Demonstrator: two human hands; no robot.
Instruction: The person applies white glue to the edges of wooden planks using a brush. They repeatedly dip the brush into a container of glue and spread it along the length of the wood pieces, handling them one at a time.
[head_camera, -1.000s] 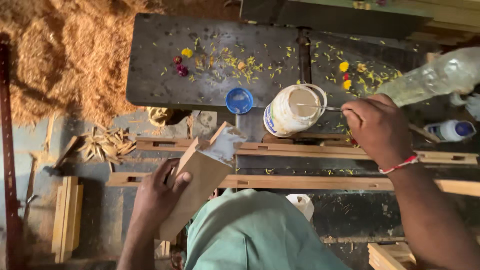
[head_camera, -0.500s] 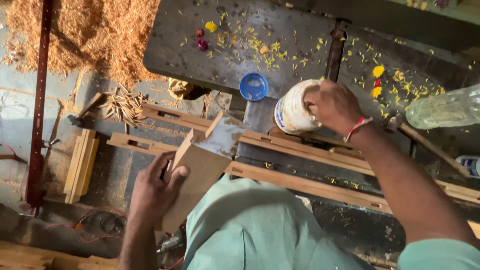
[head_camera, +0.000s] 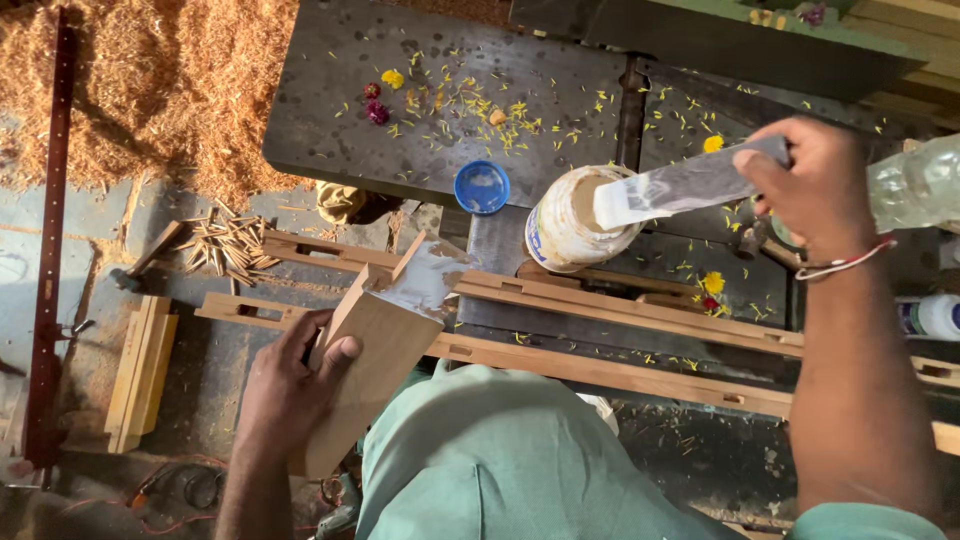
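Note:
My left hand (head_camera: 292, 385) grips a wooden block (head_camera: 375, 350) tilted up, its notched top end smeared with white glue. My right hand (head_camera: 815, 180) holds a flat metal blade (head_camera: 680, 187) by one end; the blade's other end is coated in white glue and hovers over the open white glue jar (head_camera: 570, 225). The jar stands on the dark metal machine table (head_camera: 330, 110). A blue lid (head_camera: 481, 186) lies just left of the jar.
Long slotted wooden rails (head_camera: 610, 305) lie across the table's near edge. A clear plastic bottle (head_camera: 920, 180) lies at the right. Yellow petals and small flowers (head_camera: 470, 105) dot the table. Wood shavings (head_camera: 150, 80), wooden pegs (head_camera: 225, 245) and stacked strips (head_camera: 140, 370) are on the floor at left.
My right hand has lifted out of the jar and moved right, drawing out the glue-coated blade. The left hand keeps the block in much the same place.

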